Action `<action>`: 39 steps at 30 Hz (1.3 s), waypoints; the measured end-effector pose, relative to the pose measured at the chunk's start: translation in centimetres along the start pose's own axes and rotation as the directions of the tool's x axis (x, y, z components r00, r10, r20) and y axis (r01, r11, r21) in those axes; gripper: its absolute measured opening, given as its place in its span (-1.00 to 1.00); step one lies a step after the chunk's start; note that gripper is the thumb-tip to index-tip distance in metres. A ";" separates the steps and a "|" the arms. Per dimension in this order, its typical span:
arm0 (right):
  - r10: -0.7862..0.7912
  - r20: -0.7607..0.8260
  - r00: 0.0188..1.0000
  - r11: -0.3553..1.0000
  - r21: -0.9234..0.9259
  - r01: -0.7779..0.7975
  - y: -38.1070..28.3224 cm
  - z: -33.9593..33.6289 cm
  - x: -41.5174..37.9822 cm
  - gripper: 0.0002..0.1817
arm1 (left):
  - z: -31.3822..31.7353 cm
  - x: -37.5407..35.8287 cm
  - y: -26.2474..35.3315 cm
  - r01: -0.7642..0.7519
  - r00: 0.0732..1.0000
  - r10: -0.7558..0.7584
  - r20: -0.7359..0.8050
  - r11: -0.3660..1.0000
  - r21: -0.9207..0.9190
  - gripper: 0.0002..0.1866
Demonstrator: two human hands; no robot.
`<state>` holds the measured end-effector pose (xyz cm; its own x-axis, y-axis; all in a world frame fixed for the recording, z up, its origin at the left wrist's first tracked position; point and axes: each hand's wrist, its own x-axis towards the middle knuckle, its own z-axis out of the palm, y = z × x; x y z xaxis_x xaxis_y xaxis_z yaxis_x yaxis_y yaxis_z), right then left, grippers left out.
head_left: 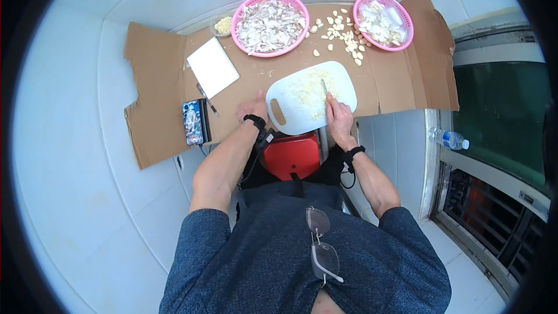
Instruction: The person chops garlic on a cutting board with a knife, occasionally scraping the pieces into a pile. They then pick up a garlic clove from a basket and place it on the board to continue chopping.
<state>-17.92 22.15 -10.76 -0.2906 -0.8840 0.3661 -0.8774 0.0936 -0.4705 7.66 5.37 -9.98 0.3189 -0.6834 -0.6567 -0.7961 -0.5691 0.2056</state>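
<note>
A white cutting board lies on the cardboard, with chopped garlic spread over it. My right hand is closed round the handle of a knife at the board's right part; the narrow blade points away from me over the garlic. My left hand rests on the cardboard just left of the board, near its handle slot, fingers partly spread and holding nothing. Whole garlic cloves lie scattered behind the board.
On the cardboard stand a pink basket of peelings, another pink basket, and a small bowl of garlic. A notebook, pen and phone lie left. A bottle is at right.
</note>
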 end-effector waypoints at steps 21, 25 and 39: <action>0.083 -0.002 0.997 0.996 -0.019 -0.083 -1.6 -1.0 0.1 -0.64 | 0.8 1.5 -0.6 -0.004 0.997 0.005 -0.072 1.000 0.021 0.03; 0.116 0.018 0.993 0.992 -0.048 -0.115 -2.0 -0.2 0.0 -0.65 | 1.3 1.9 -0.6 0.001 0.996 0.001 -0.092 1.000 0.021 0.01; 0.069 -0.046 0.997 0.997 -0.018 -0.070 -2.3 0.7 0.2 -0.64 | 0.8 2.5 -0.9 -0.024 0.999 0.026 0.044 0.999 -0.038 0.16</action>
<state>-15.65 21.37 -10.17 -0.3680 -0.8535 0.3689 -0.8615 0.1637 -0.4807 8.77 4.61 -12.40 0.2753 -0.6774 -0.6821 -0.7834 -0.5693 0.2493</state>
